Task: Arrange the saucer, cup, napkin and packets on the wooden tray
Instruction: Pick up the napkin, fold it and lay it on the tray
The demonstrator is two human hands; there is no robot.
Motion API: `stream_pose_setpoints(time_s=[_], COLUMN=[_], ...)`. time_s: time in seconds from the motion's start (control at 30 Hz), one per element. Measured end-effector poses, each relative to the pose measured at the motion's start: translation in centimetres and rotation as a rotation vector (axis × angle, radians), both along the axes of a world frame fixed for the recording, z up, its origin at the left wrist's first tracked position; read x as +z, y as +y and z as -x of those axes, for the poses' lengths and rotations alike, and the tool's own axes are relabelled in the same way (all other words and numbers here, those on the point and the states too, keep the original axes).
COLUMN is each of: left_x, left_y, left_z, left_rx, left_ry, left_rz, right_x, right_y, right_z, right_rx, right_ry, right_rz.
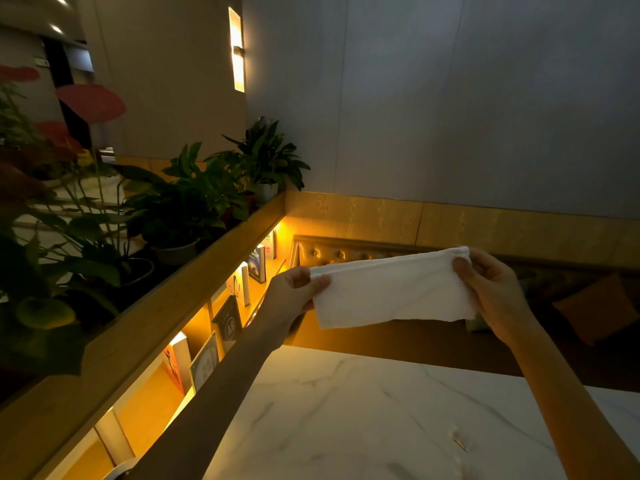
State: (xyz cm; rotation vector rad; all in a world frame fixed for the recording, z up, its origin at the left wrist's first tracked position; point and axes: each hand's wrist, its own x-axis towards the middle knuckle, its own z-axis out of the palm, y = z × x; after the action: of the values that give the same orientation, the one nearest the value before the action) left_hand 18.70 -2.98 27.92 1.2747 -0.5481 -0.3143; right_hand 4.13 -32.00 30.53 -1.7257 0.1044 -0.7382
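A white napkin (391, 289), folded into a long strip, is stretched in the air above the far edge of the white marble table (346, 417). My left hand (294, 292) pinches its left end and my right hand (491, 289) pinches its right end at the top fold. A small packet (459, 439) lies on the table under my right forearm. The saucer, cup and wooden tray are out of view.
A lit wooden shelf with several books (221, 327) runs along the left, with potted plants (194, 202) on its top ledge. Beyond the table stand a tufted bench back (332, 252) and an orange cushion (602, 306).
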Motion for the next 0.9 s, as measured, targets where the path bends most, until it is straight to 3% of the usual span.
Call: stream_pose_setpoints(time_s=[0.1, 0.27, 0.43, 0.7, 0.9], left_x=[0.5, -0.3, -0.8, 1.1, 1.2], left_y=[-0.5, -1.8, -2.9, -2.9, -2.0], left_z=[0.1, 0.6, 2.0, 1.7, 0.6], left_rx=[0.114, 0.385, 0.623, 0.603, 0.455], left_ry=[-0.130, -0.404, -0.544, -0.564, -0.409], left_rz=[-0.036, -0.171, -0.070, -0.032, -0.055], right_x=[-0.2, -0.8, -1.4, -0.8, -0.1], right_y=[0.5, 2.5, 4.2, 3.9, 4.0], right_z=[-0.1, -1.0, -1.7, -1.3, -1.8], right_rx=[0.000, -0.270, -0.488, -0.644, -0.608], right_ry=[0.007, -0.109, -0.251, -0.285, -0.271], right_rz=[0.018, 0.211, 0.385, 0.407, 0.332])
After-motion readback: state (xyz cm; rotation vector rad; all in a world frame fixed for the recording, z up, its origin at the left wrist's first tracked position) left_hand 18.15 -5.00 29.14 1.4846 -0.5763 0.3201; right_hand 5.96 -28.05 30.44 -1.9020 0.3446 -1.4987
